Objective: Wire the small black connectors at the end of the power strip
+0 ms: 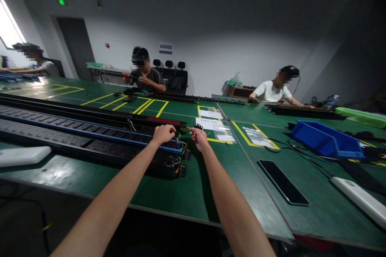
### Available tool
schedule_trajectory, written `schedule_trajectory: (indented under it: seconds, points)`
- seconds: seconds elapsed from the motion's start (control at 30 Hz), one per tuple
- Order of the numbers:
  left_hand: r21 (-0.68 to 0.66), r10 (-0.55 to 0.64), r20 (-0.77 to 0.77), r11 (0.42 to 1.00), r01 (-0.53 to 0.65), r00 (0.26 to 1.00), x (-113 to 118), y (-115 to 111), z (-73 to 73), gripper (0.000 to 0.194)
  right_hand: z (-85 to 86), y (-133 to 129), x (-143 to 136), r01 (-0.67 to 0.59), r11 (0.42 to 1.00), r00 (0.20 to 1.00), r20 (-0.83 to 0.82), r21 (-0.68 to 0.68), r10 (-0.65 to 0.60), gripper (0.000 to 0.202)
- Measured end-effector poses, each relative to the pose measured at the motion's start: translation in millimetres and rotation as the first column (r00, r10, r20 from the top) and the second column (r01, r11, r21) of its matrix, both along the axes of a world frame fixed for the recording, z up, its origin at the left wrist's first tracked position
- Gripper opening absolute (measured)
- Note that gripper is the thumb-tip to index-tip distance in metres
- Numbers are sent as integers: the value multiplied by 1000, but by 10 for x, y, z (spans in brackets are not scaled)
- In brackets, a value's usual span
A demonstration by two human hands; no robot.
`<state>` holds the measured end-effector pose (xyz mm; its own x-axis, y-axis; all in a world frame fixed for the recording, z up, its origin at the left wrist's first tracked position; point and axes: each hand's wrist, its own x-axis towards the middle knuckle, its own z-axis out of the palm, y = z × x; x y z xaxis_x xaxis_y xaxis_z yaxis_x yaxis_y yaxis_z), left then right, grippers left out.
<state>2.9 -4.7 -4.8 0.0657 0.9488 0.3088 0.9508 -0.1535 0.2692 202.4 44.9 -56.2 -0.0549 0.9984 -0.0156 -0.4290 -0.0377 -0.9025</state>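
Several long black power strips [120, 149] with red-marked sockets lie side by side at the left, some edged in blue. Wires and small black end pieces [182, 171] hang from their right ends. My left hand [163, 134] is closed, its fingers curled over the end of one of the farther strips; their exact grip is partly hidden. Just right of that end, my right hand [199, 138] pinches a small black slotted end piece [199, 127]. A yellow wire [188, 128] runs from near this piece toward the strip.
Papers in plastic sleeves [258, 136] lie on the green table [241, 180]. A phone [282, 182], a blue bin [328, 138], cables and a white device [360, 198] are at the right. Another white device [25, 156] sits at the left. Several people work across the table.
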Motion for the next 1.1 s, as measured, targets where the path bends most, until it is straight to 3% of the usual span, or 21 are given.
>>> schedule_trajectory:
  seconds: [1.1]
  points:
    - [-7, 11, -11, 1000, -11, 1000, 17, -15, 16, 26, -11, 2, 5, 7, 999, 998, 65, 35, -9, 18]
